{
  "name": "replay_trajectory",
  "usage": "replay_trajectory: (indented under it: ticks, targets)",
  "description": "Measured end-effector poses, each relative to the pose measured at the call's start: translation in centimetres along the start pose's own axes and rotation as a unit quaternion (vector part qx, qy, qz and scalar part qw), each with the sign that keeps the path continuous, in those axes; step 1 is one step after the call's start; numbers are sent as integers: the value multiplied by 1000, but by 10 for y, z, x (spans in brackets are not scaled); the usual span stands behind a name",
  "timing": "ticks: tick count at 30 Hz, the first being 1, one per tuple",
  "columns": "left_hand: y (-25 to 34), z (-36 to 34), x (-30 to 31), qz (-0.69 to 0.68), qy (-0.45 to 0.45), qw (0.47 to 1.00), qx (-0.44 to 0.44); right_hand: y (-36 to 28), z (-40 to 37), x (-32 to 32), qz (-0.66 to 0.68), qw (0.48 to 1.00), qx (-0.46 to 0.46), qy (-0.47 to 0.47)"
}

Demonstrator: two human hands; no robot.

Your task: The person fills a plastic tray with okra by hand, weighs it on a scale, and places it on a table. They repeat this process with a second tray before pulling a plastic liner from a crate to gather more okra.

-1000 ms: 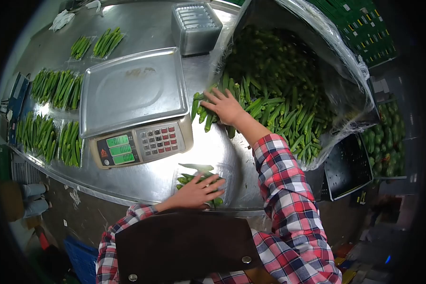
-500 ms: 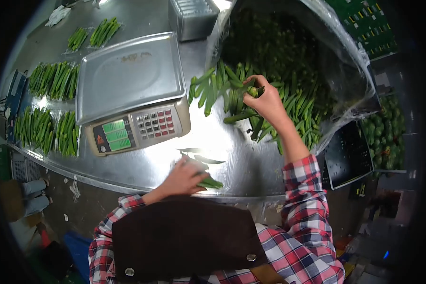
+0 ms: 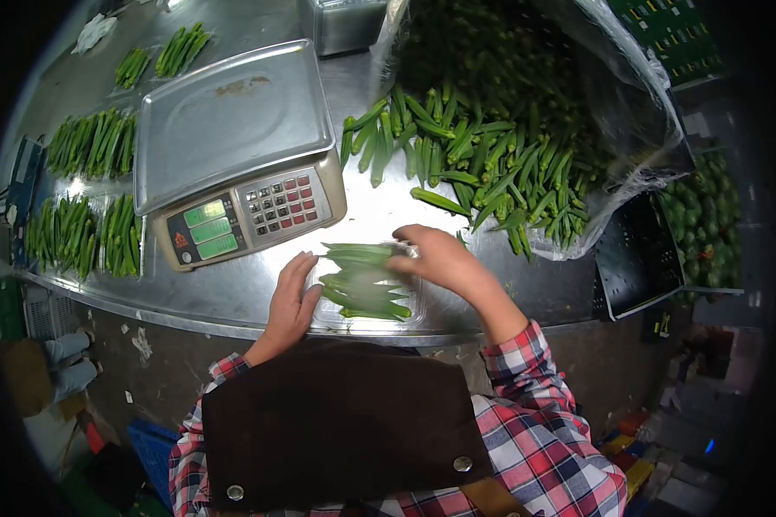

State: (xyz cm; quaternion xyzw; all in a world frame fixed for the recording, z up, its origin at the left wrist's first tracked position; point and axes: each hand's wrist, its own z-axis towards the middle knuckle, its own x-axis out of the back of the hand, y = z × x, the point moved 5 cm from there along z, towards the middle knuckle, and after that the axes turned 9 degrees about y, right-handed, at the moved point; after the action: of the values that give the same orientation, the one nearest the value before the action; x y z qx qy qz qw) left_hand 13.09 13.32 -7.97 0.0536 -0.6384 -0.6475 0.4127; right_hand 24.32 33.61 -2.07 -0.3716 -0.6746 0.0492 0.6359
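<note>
A clear plastic tray (image 3: 418,320) lies near the front edge of the metal table, with several green okra pods (image 3: 366,303) side by side in it. My left hand (image 3: 291,303) rests at the tray's left side, fingers stretched out and thumb apart, holding nothing. Over the right side of the tray, my right hand (image 3: 438,256) has its fingers curled round the ends of some okra, which are smeared by motion. Behind it, a big heap of loose okra (image 3: 526,185) spills out of a plastic-lined crate (image 3: 634,52).
A weighing scale (image 3: 237,121) with a metal pan stands left of the heap. Filled okra packs (image 3: 90,142) lie farther left, and stacked clear trays (image 3: 345,26) stand behind. A black crate (image 3: 642,267) and a crate of green produce (image 3: 703,224) are at right.
My right hand has come from the heap to the tray with okra. My left hand has drawn back to the tray's left edge, and more okra now lies in the tray.
</note>
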Motion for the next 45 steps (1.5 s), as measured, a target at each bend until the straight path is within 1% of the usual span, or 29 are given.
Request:
replay_trajectory:
  ticks: [2, 5, 6, 7, 8, 10, 11, 12, 13, 14, 17, 18, 21, 23, 25, 27, 28, 29, 30, 32, 34, 35, 36, 39, 41, 42, 43, 44, 45]
  targets:
    - [7, 7, -6, 33, -24, 999, -34, 33, -20, 8, -10, 994, -109, -2]
    - [15, 13, -16, 102, -35, 991, -78, 58, -62, -15, 8, 978, -196, -73]
    - [15, 12, -19, 129, -34, 987, -91, 60, -74, -29, 32, 981, -181, -61]
    - [12, 10, -16, 112, 1, 992, -55, 63, -85, -45, 56, 984, -164, -49]
    - [7, 5, -13, 96, 37, 995, -19, 74, -95, -68, 148, 966, -208, -37]
    - [-11, -4, -10, 38, 88, 993, 71, 73, -100, -83, 306, 907, -289, 4]
    - [-19, -9, -14, 8, 62, 991, 116, 73, -103, -91, 381, 865, -325, 24]
    - [-21, -12, -16, -23, 37, 986, 161, 72, -103, -97, 446, 837, -311, 67]
    - [-22, -13, -18, -53, 12, 977, 205, 73, -105, -97, 469, 827, -301, 73]
    - [-12, -11, -15, -14, 10, 990, 143, 73, -108, -95, 491, 817, -291, 79]
    - [2, -14, -16, -54, 17, 996, 64, 79, -112, -70, 535, 798, -264, 85]
    - [12, -13, -14, -74, -1, 991, 110, 79, -111, -59, 545, 794, -256, 84]
    - [34, 4, 3, -103, 63, 992, 43, 69, -94, -19, 535, 810, -220, 92]
    - [43, 22, 25, -100, 109, 986, 75, 53, -64, 7, 496, 843, -173, 113]
    - [52, 48, 52, -48, 149, 987, 38, 38, -27, 27, 447, 873, -125, 147]
    - [53, 74, 76, -47, 184, 982, 21, 11, 17, 45, 451, 876, -104, 138]
    - [51, 87, 90, 21, 200, 980, -6, 1, 37, 45, 472, 863, -108, 140]
    - [46, 99, 100, 34, 213, 977, 4, -9, 58, 45, 494, 851, -109, 141]
    - [38, 109, 110, 47, 226, 973, 15, -14, 78, 40, 481, 860, -95, 140]
    - [17, 129, 127, 83, 248, 965, 22, -23, 110, 32, 426, 890, -102, 126]
    - [-9, 145, 139, 99, 261, 960, 40, -37, 126, 34, 364, 919, -107, 109]
    - [-23, 151, 144, 104, 265, 957, 52, -37, 129, 33, 348, 925, -91, 125]
    - [-39, 155, 148, 127, 254, 956, 70, -30, 129, 30, 332, 930, -78, 140]
    - [-24, 146, 156, 175, 319, 931, 33, -5, 91, 37, 269, 944, -39, 190]
    - [8, 124, 162, 155, 364, 918, 0, 38, 48, 31, 115, 964, -50, 233]
    - [19, 110, 161, 147, 386, 911, -17, 54, 24, 29, 11, 969, -91, 230]
    - [23, 95, 152, 168, 376, 910, -53, 53, -7, 34, -45, 969, -92, 223]
    - [25, 75, 140, 189, 366, 907, -88, 71, -28, 25, -99, 962, -155, 203]
    - [22, 59, 124, 148, 320, 932, -81, 88, -48, 17, -154, 948, -215, 180]
